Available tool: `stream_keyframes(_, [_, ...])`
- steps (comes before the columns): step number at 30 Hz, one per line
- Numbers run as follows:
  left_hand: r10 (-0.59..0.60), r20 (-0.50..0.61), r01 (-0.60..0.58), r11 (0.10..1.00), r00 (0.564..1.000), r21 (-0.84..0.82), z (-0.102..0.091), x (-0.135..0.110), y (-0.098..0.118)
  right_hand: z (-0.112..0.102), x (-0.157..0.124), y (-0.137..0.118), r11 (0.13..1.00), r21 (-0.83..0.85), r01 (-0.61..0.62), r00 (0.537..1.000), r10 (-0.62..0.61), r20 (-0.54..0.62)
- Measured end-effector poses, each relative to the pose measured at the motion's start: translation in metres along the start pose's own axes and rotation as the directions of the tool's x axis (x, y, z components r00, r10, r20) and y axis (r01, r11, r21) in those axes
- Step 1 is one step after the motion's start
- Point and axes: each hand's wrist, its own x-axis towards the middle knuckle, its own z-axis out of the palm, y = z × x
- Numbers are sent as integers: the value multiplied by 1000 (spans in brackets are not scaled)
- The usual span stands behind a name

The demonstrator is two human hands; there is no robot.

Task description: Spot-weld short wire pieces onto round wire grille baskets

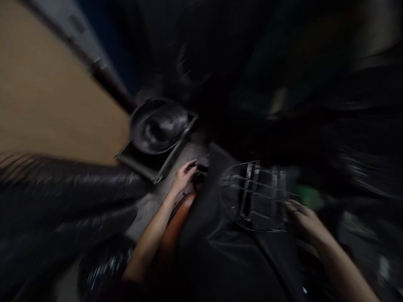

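The view is dark and smeared by motion. A wire grid [258, 195] with a curved outer edge and crossing bars lies over the dark cloth [208, 222] that covers my lap. My right hand [299, 212] is at the grid's right edge, its fingers curled against the rim. To the left of the grid, my left hand [183, 176] is held out past my knee with its fingers bent around something small and dark. What that is, I cannot make out. Below the left forearm shows an orange-brown surface [178, 222].
A round dark metal basin [138, 130] with a ring-shaped piece inside rests on a square frame [141, 170] ahead on the left. A tan panel [56, 92] stands at far left, above dark ribbed material [69, 188]. Something green [310, 197] is beyond my right hand.
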Motion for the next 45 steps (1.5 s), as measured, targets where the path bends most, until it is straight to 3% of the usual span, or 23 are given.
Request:
stream_keyframes(3, [199,117,-191,979,973,-77,45,30,69,-57,9,18,1000,-16,13,984,-16,-176])
stream_keyframes(5, [253,226,-239,967,941,-87,75,43,97,-121,31,19,988,-121,92,930,-129,-343])
stream_keyframes(7, [258,299,-240,966,919,-94,99,46,110,-195,57,10,971,-205,125,774,-224,-592])
stream_keyframes(9, [206,277,-186,978,939,-98,114,43,114,-263,84,-9,961,-262,88,610,-260,-748])
stream_keyframes(10, [171,238,-150,983,956,-104,118,41,113,-290,98,-21,958,-281,53,557,-261,-788])
stream_keyframes(11, [144,192,-123,985,971,-118,121,40,113,-313,112,-34,953,-301,25,532,-268,-803])
stream_keyframes(13, [129,123,-109,982,984,-157,124,40,112,-344,138,-58,931,-364,-33,585,-278,-762])
stream_keyframes(15, [159,133,-134,975,978,-176,126,44,114,-358,158,-73,897,-437,-60,685,-281,-672])
stream_keyframes(16, [174,155,-146,974,973,-173,126,47,115,-361,165,-76,883,-465,-60,724,-283,-629])
stream_keyframes(18, [186,197,-154,974,963,-167,127,53,116,-362,171,-78,871,-489,-41,750,-296,-591])
stream_keyframes(22, [200,197,-168,971,960,-168,128,61,115,-361,168,-69,884,-466,-45,723,-293,-626])
stream_keyframes(28, [238,126,-222,967,963,-124,132,62,111,-363,156,-68,906,-413,-95,746,-210,-632])
stream_keyframes(33, [235,131,-232,972,963,-37,126,65,115,-346,126,-65,858,-506,-90,741,-282,-609])
stream_keyframes(37, [323,73,-326,944,944,44,106,53,153,-304,59,-65,768,-640,21,771,-420,-479])
stream_keyframes(40, [445,154,-447,894,882,-24,97,38,203,-271,9,-83,743,-656,133,748,-510,-426])
stream_keyframes(43, [485,314,-457,874,816,-165,103,25,243,-244,-11,-107,737,-570,363,738,-601,-307])
stream_keyframes(45, [465,328,-403,883,822,-242,111,14,251,-224,-10,-113,723,-449,526,702,-666,-251])
